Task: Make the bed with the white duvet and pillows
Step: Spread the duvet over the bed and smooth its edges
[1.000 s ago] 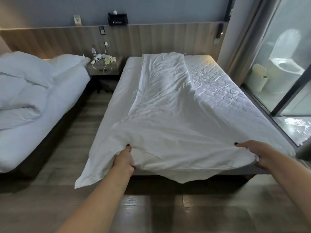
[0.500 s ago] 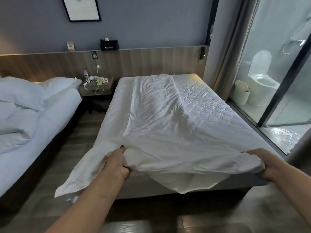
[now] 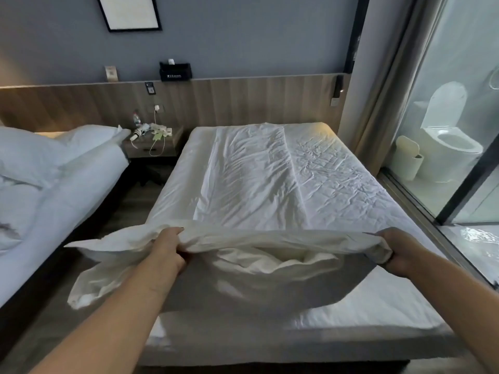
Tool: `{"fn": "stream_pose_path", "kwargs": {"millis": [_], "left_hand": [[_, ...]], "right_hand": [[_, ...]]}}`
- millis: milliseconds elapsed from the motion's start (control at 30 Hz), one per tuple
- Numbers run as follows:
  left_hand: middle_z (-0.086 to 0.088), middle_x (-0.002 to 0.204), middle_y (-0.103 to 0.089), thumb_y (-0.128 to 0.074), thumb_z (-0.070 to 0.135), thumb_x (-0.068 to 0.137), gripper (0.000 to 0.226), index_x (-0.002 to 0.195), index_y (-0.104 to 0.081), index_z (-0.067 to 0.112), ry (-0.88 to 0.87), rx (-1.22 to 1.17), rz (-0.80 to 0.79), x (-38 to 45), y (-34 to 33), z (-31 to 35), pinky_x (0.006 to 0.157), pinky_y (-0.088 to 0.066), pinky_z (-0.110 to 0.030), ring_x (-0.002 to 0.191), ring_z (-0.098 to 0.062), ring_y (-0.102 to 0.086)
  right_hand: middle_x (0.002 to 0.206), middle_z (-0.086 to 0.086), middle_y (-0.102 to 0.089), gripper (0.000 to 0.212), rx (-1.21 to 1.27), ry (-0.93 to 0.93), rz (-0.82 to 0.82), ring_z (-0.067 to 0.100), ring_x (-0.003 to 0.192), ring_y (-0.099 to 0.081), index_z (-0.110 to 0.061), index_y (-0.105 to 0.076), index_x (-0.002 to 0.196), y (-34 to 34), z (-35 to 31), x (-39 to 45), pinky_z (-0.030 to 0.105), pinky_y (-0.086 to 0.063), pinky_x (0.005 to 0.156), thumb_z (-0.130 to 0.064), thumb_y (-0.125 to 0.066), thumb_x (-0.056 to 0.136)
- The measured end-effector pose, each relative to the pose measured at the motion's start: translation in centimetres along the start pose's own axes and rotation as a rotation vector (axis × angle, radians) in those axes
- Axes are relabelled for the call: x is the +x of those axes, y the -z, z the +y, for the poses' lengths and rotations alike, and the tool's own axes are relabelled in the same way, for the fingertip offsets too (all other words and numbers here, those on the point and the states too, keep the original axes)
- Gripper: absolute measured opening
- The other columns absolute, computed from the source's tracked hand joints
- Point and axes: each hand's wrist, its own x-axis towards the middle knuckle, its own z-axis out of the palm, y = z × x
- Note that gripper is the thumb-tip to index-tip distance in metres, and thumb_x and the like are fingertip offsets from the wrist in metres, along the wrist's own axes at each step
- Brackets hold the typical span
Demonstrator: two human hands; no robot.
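Note:
A white duvet cover point(image 3: 251, 179) lies lengthwise along the middle of the bed point(image 3: 348, 184), reaching the headboard end. Its near edge is lifted off the mattress and sags between my hands, with a loose corner hanging off the bed's left side. My left hand point(image 3: 168, 248) grips the raised edge left of centre. My right hand point(image 3: 397, 251) grips the same edge near the bed's right side. White pillows point(image 3: 32, 155) lie on the neighbouring bed at the left.
A second bed point(image 3: 67, 201) with rumpled white bedding stands at the left across a narrow wooden floor gap. A nightstand point(image 3: 151, 143) with a bottle and cables sits between the headboards. Glass bathroom partition point(image 3: 445, 157) and curtain line the right side.
Both hands have raised the duvet cover's near edge off the mattress, so it now sags between them. My view has moved closer to the bed's foot.

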Motion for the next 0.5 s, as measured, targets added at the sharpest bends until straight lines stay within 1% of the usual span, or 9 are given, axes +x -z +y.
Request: {"fn": "stream_pose_path", "kwargs": {"millis": [133,200,267,300,333,400,433,467,500], "left_hand": [[-0.008,0.087,-0.061,-0.059,0.02,0.09,0.015,0.102,-0.055,0.011,-0.061,0.153,0.077,7.6,-2.7,2.4,0.085,-0.054,-0.037,0.074,-0.022,-0.059],[-0.008,0.087,-0.061,-0.058,0.021,0.089,0.017,0.101,-0.059,0.009,-0.05,0.21,0.099,12.8,-4.7,3.5,0.087,-0.053,-0.036,0.075,-0.023,-0.059],[-0.008,0.083,-0.059,-0.054,0.02,0.092,0.014,0.09,-0.059,0.007,-0.01,0.265,0.09,18.1,-7.8,5.0,0.081,-0.049,-0.033,0.071,-0.023,-0.055],[-0.009,0.085,-0.059,-0.052,0.019,0.094,0.017,0.083,-0.058,0.007,-0.003,0.282,0.084,20.8,-9.6,5.9,0.081,-0.047,-0.032,0.07,-0.022,-0.054],[-0.009,0.091,-0.06,-0.051,0.019,0.094,0.019,0.079,-0.057,0.007,-0.011,0.298,0.074,23.6,-11.4,6.8,0.083,-0.047,-0.033,0.073,-0.023,-0.054],[-0.01,0.103,-0.063,-0.054,0.02,0.089,0.016,0.087,-0.063,0.007,-0.012,0.343,0.026,29.1,-15.3,8.7,0.083,-0.049,-0.032,0.086,-0.026,-0.061],[-0.009,0.103,-0.066,-0.057,0.024,0.086,0.021,0.095,-0.066,0.007,-0.022,0.341,-0.032,31.8,-17.3,9.5,0.078,-0.052,-0.03,0.091,-0.026,-0.064],[-0.009,0.099,-0.067,-0.059,0.028,0.087,0.025,0.1,-0.067,0.008,-0.033,0.327,-0.121,34.2,-19.2,10.3,0.07,-0.053,-0.027,0.089,-0.024,-0.065],[-0.008,0.093,-0.067,-0.057,0.032,0.093,0.025,0.099,-0.066,0.009,-0.049,0.278,-0.236,36.3,-20.9,10.8,0.063,-0.052,-0.026,0.082,-0.021,-0.063]], "right_hand": [[0.088,0.021,-0.065,0.019,0.042,0.0,0.016,0.028,0.068,-0.066,0.009,-0.06,0.098,-4.6,-2.9,7.3,0.027,-0.053,0.042,0.01,-0.045,0.086],[0.084,0.02,-0.069,0.022,0.056,0.025,0.012,0.025,0.066,-0.07,0.009,-0.062,0.097,-7.2,-3.7,11.3,0.03,-0.058,0.051,0.004,-0.064,0.076],[0.102,0.019,-0.07,0.08,0.04,0.041,-0.008,0.027,0.092,-0.069,0.009,-0.066,0.106,-9.8,-5.0,15.7,0.04,-0.058,0.08,-0.009,-0.092,0.033],[0.109,0.019,-0.069,0.1,0.063,0.043,-0.016,0.029,0.102,-0.066,0.008,-0.066,0.11,-10.8,-6.1,18.8,0.043,-0.055,0.089,-0.01,-0.093,0.015],[0.115,0.02,-0.067,0.105,0.101,0.031,-0.02,0.03,0.106,-0.065,0.006,-0.065,0.112,-12.0,-7.5,21.9,0.046,-0.055,0.089,-0.005,-0.089,0.01],[0.122,0.022,-0.062,0.102,0.182,0.038,0.021,0.035,0.106,-0.064,0.003,-0.064,0.113,-13.9,-10.2,28.6,0.052,-0.055,0.083,0.006,-0.081,0.012],[0.125,0.023,-0.059,0.094,0.196,0.068,-0.001,0.037,0.106,-0.063,-0.001,-0.065,0.109,-15.1,-11.7,31.3,0.053,-0.055,0.084,0.002,-0.084,0.017],[0.126,0.021,-0.058,0.08,0.19,0.129,-0.022,0.036,0.107,-0.062,-0.007,-0.067,0.105,-16.7,-13.1,33.2,0.052,-0.054,0.086,-0.012,-0.091,0.028],[0.125,0.017,-0.057,0.062,0.148,0.193,-0.005,0.033,0.105,-0.061,-0.014,-0.065,0.104,-18.6,-14.0,34.2,0.05,-0.054,0.085,-0.029,-0.091,0.049]]}}
